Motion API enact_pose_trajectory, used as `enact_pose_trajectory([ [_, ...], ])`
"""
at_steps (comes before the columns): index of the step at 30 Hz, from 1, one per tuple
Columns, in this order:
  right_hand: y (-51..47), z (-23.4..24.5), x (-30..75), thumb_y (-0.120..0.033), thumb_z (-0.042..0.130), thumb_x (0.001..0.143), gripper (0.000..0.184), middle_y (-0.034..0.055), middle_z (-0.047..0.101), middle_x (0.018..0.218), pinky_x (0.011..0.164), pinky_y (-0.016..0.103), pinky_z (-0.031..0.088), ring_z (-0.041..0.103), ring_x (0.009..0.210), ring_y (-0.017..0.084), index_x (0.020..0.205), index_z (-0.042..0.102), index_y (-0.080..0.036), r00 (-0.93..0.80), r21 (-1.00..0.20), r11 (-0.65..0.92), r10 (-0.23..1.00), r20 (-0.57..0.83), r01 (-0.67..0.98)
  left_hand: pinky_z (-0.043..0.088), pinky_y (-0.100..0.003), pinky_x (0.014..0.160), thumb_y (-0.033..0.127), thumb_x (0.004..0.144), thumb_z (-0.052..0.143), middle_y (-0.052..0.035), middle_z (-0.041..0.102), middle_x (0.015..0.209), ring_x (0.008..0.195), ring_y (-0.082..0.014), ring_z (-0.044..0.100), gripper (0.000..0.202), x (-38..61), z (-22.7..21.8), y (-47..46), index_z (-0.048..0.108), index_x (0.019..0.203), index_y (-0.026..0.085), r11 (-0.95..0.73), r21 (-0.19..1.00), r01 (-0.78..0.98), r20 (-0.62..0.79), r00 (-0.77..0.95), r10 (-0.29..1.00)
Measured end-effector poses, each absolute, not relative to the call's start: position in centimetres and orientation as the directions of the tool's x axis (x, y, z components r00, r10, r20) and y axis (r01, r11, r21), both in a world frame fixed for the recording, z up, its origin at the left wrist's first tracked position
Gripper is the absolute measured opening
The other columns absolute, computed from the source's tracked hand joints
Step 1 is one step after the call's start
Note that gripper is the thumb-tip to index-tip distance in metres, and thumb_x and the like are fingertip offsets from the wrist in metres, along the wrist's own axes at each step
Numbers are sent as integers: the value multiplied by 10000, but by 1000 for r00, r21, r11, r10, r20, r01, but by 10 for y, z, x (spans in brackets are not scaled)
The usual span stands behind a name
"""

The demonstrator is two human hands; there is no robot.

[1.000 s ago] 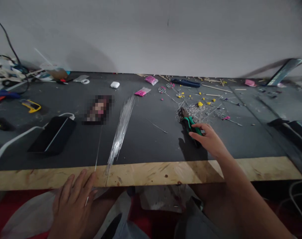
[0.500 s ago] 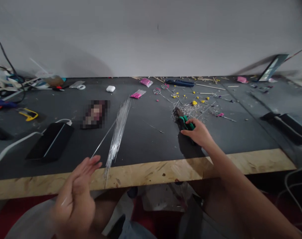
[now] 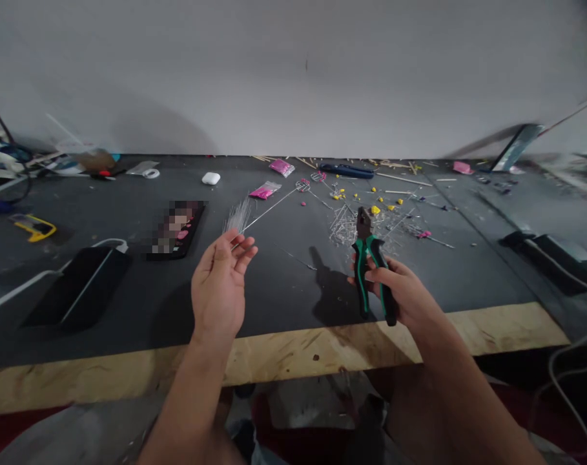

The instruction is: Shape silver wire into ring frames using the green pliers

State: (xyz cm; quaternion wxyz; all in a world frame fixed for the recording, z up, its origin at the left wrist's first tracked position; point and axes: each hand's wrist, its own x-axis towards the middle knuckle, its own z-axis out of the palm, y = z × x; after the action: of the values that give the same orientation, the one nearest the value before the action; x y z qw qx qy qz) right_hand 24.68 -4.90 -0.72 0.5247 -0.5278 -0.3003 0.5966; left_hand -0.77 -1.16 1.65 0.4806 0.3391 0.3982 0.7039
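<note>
My left hand [image 3: 223, 278] is raised over the front of the table, thumb and fingers closed on a thin metal wire [image 3: 272, 208] that slants up to the right. Behind those fingers shows the far end of a bundle of straight wires [image 3: 239, 214]; the hand hides the rest. My right hand [image 3: 402, 284] grips pliers [image 3: 362, 258] with black and green handles, held upright with the jaws pointing away and the handles apart. Beyond the pliers lies a heap of short cut wire pieces [image 3: 344, 227]. A single thin wire [image 3: 300, 261] rests between the hands.
Yellow bits [image 3: 375, 210], a pink packet [image 3: 265, 190] and a dark blue tool [image 3: 346, 171] lie toward the wall. On the left are a phone [image 3: 177, 229], a white earbud case [image 3: 210, 178], a black power bank [image 3: 77, 284] and a yellow cutter [image 3: 34, 227].
My left hand has moved up and right from the table's front edge, bringing the wire over the bundle. My right hand has lifted the pliers off the wire heap and turned them upright.
</note>
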Motion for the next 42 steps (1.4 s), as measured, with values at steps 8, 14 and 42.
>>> enact_pose_trajectory([
  [8, -58, 2, 225, -192, 644, 662, 200, 44, 676, 869, 792, 354, 461, 616, 904, 240, 852, 694, -232, -154, -877, -318, 948, -280, -360, 482, -356, 918, 280, 834, 583, -50, 657, 891, 913, -172, 642, 175, 1, 11, -7, 672, 905, 147, -180, 845, -503, 55, -254, 966],
  [14, -65, 1, 218, -203, 653, 656, 244, 19, 633, 826, 762, 312, 411, 565, 806, 192, 899, 674, -218, -136, -914, -347, 936, -324, -212, 519, -347, 851, 238, 835, 583, -48, 677, 867, 856, -165, 659, 122, 10, 14, -9, 665, 855, 149, -179, 840, -511, 79, -212, 974],
  [42, -65, 14, 196, -161, 572, 675, 65, -11, 489, 774, 656, 259, 341, 450, 732, 141, 678, 515, -192, -150, -983, -151, 975, -165, 103, 534, -311, 820, 197, 830, 590, -21, 706, 863, 837, -150, 671, 89, 32, 6, -28, 676, 849, 186, -116, 903, -413, 69, -125, 990],
])
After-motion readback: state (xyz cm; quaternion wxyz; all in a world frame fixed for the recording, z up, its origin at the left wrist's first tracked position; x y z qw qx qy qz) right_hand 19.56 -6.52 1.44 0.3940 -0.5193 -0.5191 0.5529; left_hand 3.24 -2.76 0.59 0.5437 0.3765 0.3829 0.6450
